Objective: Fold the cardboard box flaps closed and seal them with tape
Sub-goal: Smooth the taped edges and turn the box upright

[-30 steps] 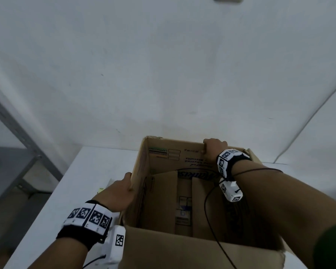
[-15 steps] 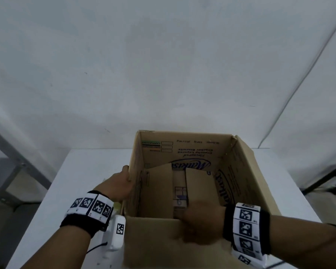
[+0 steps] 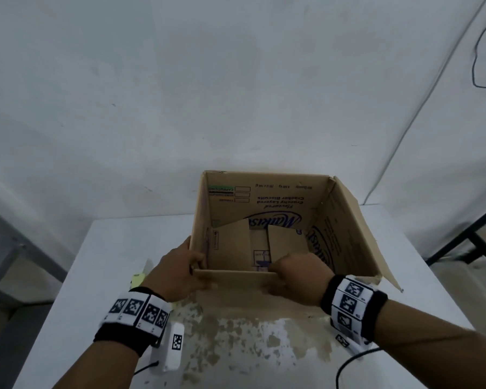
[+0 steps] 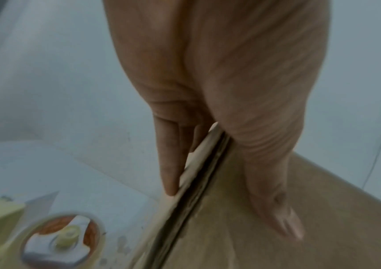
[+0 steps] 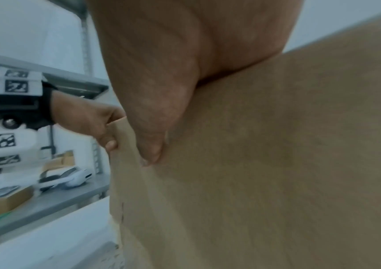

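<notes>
An open cardboard box [image 3: 264, 197] stands on the white table [image 3: 118, 248], with small inner flaps lying at its bottom. Its near flap [image 3: 250, 310], scuffed with white patches, reaches toward me. My left hand [image 3: 180, 268] grips that flap's edge at the near-left corner; in the left wrist view the fingers [image 4: 168, 163] lie on one side of the edge and the thumb [image 4: 277, 209] on the other. My right hand [image 3: 295, 273] grips the same edge further right, thumb [image 5: 150, 145] on the flap's [image 5: 265, 163] plain face. A tape roll [image 4: 63, 238] on a yellowish dispenser lies by the box's left side.
The right flap [image 3: 359, 237] leans outward. A grey metal shelf [image 3: 11, 248] stands left of the table and holds boxes and a white device [image 5: 65, 178]. A black frame [image 3: 474, 242] stands at the right. A cable [image 3: 404, 136] runs down the wall behind.
My right hand left the far wall of the box and came to the near flap's edge. My left hand slid from the left wall to the near-left corner.
</notes>
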